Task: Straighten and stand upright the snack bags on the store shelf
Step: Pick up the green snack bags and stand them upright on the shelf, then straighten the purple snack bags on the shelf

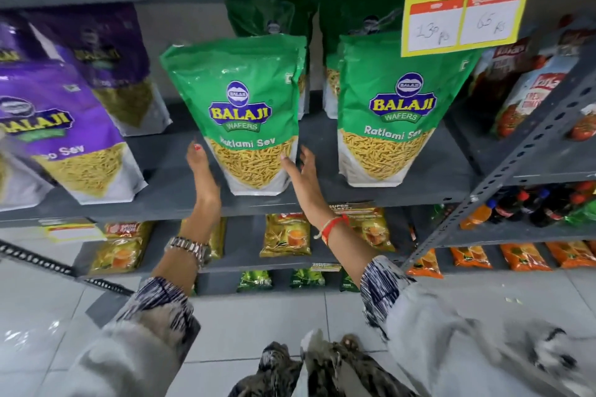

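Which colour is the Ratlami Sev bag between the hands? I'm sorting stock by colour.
Green, with a clear window over yellow sev: the green Ratlami Sev bag, head view.

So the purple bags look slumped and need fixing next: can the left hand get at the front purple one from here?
Probably yes. The left hand is open beside the green bag, and the shelf between it and the purple bag is bare.

A grey metal shelf (pixel 167 190) carries standing snack bags: two green Ratlami Sev bags (pixel 240 113) (pixel 387 109) at the front (more green ones behind), and purple bags (pixel 74 138) leaning at the left.
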